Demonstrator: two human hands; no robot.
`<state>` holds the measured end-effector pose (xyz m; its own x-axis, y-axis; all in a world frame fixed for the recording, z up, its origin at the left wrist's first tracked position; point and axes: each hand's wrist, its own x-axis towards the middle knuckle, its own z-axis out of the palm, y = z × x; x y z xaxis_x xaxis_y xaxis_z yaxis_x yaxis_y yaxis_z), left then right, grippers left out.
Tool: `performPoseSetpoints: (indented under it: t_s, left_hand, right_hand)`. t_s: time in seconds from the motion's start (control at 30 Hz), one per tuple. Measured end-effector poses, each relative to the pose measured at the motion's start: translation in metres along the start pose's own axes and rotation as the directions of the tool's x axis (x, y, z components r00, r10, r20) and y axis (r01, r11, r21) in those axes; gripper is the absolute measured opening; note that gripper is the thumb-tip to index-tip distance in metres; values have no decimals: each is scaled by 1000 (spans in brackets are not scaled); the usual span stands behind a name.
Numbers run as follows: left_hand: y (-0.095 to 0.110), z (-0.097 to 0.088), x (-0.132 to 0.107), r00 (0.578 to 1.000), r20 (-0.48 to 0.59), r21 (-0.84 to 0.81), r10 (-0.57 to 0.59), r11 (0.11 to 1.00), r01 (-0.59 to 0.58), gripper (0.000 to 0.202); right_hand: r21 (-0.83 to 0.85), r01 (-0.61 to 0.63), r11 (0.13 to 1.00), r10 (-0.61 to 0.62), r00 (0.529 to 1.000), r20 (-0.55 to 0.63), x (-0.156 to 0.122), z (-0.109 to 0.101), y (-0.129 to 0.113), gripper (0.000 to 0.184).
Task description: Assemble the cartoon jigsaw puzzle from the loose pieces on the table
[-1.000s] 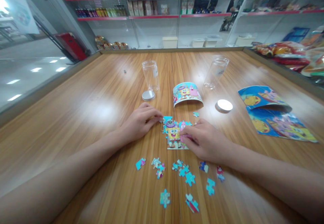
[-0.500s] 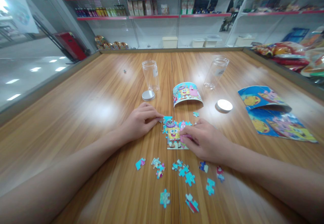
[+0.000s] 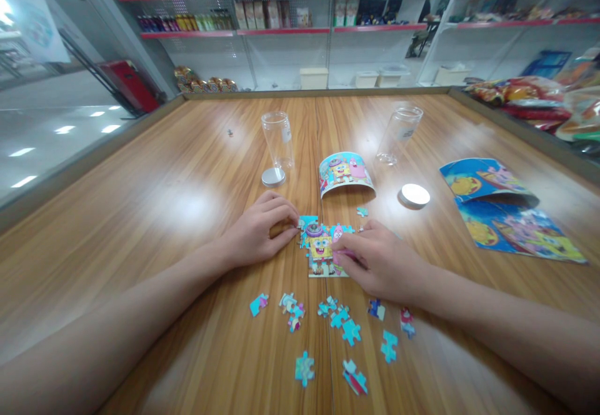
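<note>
A partly joined jigsaw puzzle lies on the wooden table, showing yellow and pink cartoon figures. My left hand has its thumb and index finger bent together at the puzzle's upper left edge; the fingertips partly hide what they grip there. My right hand rests over the puzzle's right side, fingers curled and closed on it, covering that part. Loose puzzle pieces lie nearer me, among them a turquoise piece, a piece with red and a blue-and-white piece. One small piece lies beyond the puzzle.
Behind the puzzle stands a curved picture card. Two clear jars stand farther back, with a silver lid and a white lid near them. Blue picture sheets lie at right. Snack bags are beyond the table's edge.
My left fingers have shifted slightly, with the thumb lower and the index finger more bent at the puzzle's left edge. My right hand stays in place.
</note>
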<state>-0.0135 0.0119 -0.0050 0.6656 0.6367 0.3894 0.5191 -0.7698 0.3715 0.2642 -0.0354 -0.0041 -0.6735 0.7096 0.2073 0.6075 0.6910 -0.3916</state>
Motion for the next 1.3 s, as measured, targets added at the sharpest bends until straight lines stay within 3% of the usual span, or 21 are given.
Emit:
performPoseSetpoints:
  t_s: [0.53, 1.1, 1.3]
  left_hand:
    - [0, -1, 0, 1000, 18, 26, 22, 999, -23, 23]
    - [5, -6, 1, 1000, 27, 17, -3, 1000, 3, 8]
    - [-3, -9, -1, 1000, 14, 39, -12, 999, 12, 8]
  right_hand:
    - [-5, -5, 1000, 5, 1000, 0, 0, -1, -1, 18]
    - [-9, -1, 1000, 1, 1000, 2, 0, -1, 0, 18]
    - [-6, 0, 1000, 0, 1000, 4, -1, 0, 0, 18]
